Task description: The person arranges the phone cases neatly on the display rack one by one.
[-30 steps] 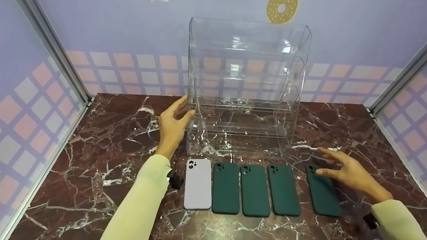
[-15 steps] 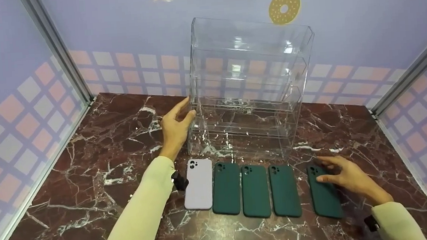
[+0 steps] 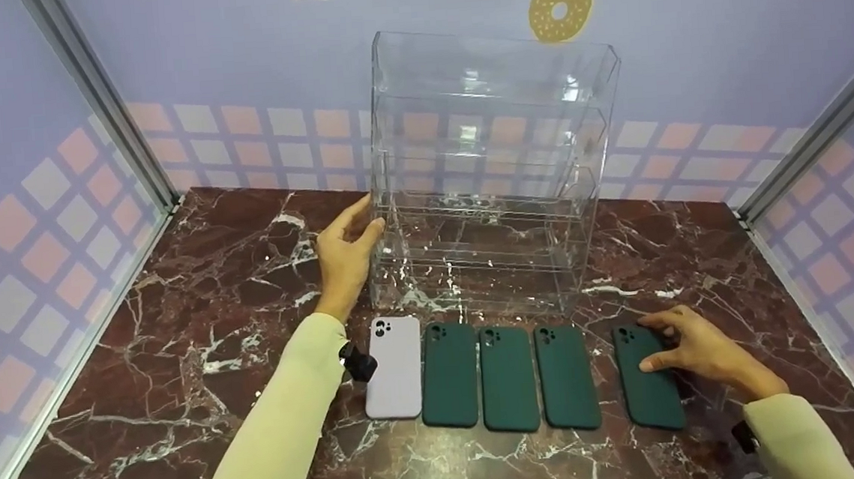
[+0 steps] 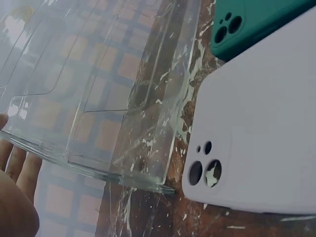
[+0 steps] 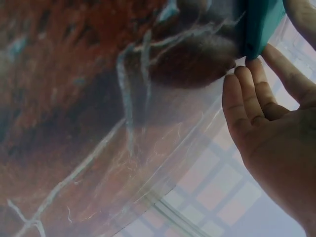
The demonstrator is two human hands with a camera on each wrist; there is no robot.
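Observation:
My left hand (image 3: 343, 259) grips the left side edge of a clear plastic tiered rack (image 3: 485, 265), thumb in front and fingers behind. In the left wrist view, the rack's edge (image 4: 89, 170) runs between thumb and fingers. At the right, my right hand (image 3: 697, 344) holds the upper part of a dark green phone case (image 3: 652, 400), which lies apart from the others. The right wrist view shows fingertips against that case's edge (image 5: 259, 29); much of the grasp is hidden. A pale lilac phone case (image 3: 393, 369) lies nearest my left wrist.
Three green phone cases, left (image 3: 449, 377), middle (image 3: 509, 380) and right (image 3: 567, 378), lie in a row beside the lilac one on the marbled tabletop (image 3: 229, 306). Behind the rack stands a pale purple wall (image 3: 233, 50); side panels (image 3: 10, 186) close in both sides.
My right hand has lowered onto the separate green phone case, its fingers closing from above it to its edges. The left hand keeps its grip on the rack.

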